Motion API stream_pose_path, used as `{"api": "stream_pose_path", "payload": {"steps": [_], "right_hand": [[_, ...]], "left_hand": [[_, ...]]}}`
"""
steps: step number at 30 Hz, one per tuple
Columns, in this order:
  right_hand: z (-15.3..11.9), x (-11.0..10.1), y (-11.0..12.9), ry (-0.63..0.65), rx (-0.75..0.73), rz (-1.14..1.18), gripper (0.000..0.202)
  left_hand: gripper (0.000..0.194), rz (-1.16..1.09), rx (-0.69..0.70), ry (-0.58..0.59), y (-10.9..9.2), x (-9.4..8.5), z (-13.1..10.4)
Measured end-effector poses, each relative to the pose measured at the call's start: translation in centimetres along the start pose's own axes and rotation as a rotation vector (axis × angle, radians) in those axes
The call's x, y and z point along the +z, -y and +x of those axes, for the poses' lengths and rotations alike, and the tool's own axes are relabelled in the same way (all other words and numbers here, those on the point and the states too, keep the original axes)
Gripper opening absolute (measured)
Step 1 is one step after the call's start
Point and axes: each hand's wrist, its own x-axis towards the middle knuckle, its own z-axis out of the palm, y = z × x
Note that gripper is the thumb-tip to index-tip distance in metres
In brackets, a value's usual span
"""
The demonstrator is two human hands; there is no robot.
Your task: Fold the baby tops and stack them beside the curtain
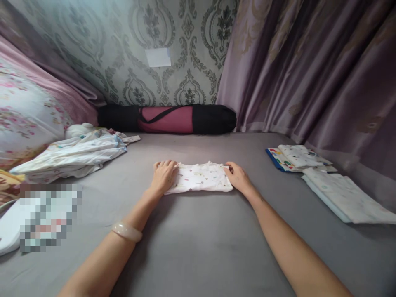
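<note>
A small white baby garment (pixel 201 178) with tiny scattered prints lies folded into a wide rectangle on the grey bed sheet (pixel 210 243). My left hand (pixel 165 175), below a pale bangle on the wrist, is closed on the garment's left end with its fingers curled. At the opposite end, my right hand (pixel 239 177) pinches the right edge between thumb and fingers. The garment's far edge looks uneven, and its underside is hidden.
Loose white clothes (pixel 89 152) are heaped at the left beside a floral pillow (pixel 27 111). Folded cloths (pixel 352 196) and another folded stack (pixel 301 159) lie at the right. A black and maroon long bag (pixel 167 119) rests against the wall. A blurred patch covers something at lower left.
</note>
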Motion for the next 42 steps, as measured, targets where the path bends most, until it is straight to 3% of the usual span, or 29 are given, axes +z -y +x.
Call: {"api": "stream_pose_path", "payload": {"steps": [4,8,11,14,20,24,31,33,37,39,42], "right_hand": [[-0.8,-0.7,1.8,-0.077,-0.095,-0.031,0.038],[-2.6,0.9,7.0,0.173,-0.37,-0.089,0.044],[-3.5,3.1,10.4,0.318,-0.42,-0.19,0.052],[-3.8,4.6,11.6,0.352,-0.397,-0.252,0.057],[-3.8,5.0,11.1,0.327,-0.396,-0.282,0.059],[-3.5,4.4,10.3,0.38,-0.446,-0.251,0.062],[-2.4,2.8,8.1,0.498,-0.515,-0.12,0.063],[-1.6,2.3,7.8,0.553,-0.456,0.011,0.061],[0.7,1.5,7.4,0.627,-0.201,0.423,0.052],[1.6,0.9,6.8,0.529,-0.09,0.51,0.044],[2.0,-0.1,5.2,0.203,0.004,0.246,0.034]], "left_hand": [[0.027,-0.027,-0.02,-0.055,-1.3,-1.1,-0.8],[0.029,-0.088,0.139,0.072,-4.4,-0.7,-1.3],[0.033,-0.021,0.034,0.079,-5.9,0.8,-1.4],[0.038,0.021,-0.047,0.099,-5.9,2.4,-1.7],[0.052,0.05,-0.034,0.096,-4.6,3.4,-2.2],[0.057,0.051,-0.021,0.131,-3.6,3.0,-2.5],[0.061,0.032,0.117,0.218,-1.6,2.3,-2.7],[0.061,0.03,0.116,0.232,-1.3,2.2,-2.7],[0.062,0.019,0.102,0.257,-1.1,2.1,-2.7],[0.062,0.01,0.105,0.272,-1.1,2.0,-2.7],[0.061,-0.001,0.11,0.302,-1.2,1.5,-2.6]]}}
